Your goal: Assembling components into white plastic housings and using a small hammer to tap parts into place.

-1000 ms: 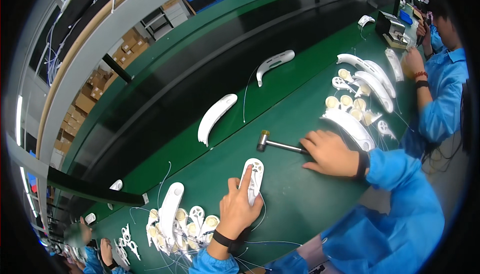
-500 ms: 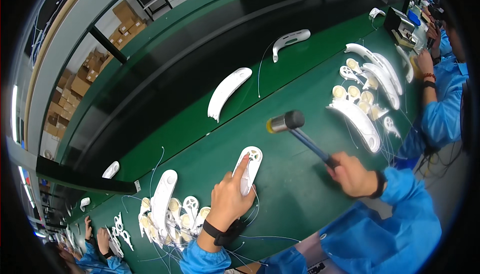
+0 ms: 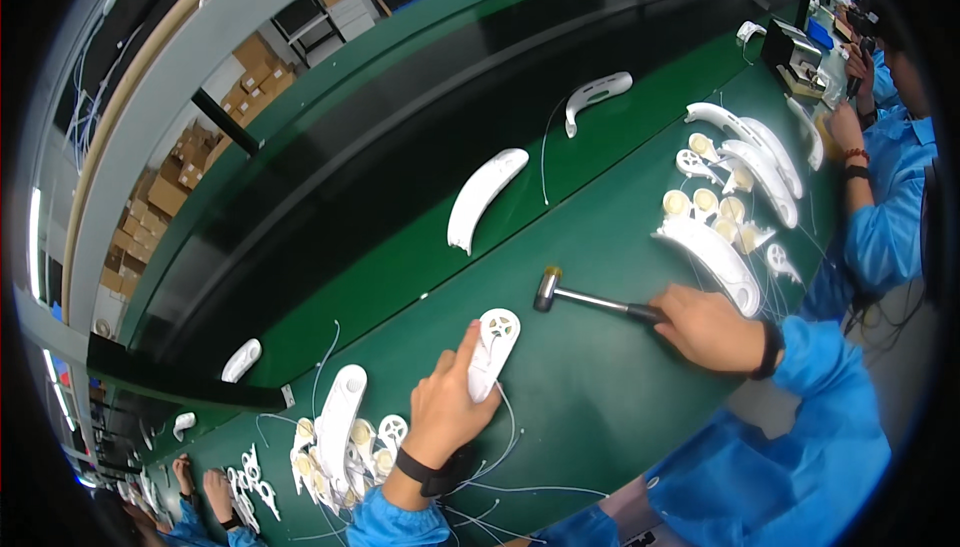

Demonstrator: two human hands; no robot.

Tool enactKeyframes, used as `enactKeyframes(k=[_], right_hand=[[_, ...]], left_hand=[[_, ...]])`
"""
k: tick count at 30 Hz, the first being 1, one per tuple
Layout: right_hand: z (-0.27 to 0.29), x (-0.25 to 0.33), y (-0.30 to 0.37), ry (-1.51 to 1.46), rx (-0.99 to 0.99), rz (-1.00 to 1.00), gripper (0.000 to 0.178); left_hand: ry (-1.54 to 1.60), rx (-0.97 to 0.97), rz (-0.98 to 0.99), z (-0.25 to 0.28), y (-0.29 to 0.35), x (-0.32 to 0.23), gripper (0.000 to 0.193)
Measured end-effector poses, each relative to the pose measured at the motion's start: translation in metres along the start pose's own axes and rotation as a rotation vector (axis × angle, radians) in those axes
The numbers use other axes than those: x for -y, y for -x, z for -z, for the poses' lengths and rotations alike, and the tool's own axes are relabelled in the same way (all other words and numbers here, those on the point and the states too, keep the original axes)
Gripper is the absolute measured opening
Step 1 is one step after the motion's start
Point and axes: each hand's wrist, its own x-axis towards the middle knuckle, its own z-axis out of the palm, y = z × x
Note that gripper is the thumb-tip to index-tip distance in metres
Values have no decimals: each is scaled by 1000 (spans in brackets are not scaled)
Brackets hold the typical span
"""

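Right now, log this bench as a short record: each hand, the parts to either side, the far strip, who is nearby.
left hand: holds a white oblong part with a spoked round end
right hand: grips a hammer by its dark handle
hammer contact with bench: cannot tell
left side: small white parts, some with cream discs, beside a long white shell
right side: several curved shells and smaller disc parts
far strip: larger white pieces, curved
nearby: co-worker in blue, at right
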Motion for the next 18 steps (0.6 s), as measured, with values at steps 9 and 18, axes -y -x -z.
enactKeyframes(k=[9,18], right_hand=[[15,-7,-86,-66,-9,216,26],[-34,-23,-265,-1158,166,-557,71]], left_hand=[[-510,-510,1,78,-75,59,88],[442,-475,-24,50,29,14,48]])
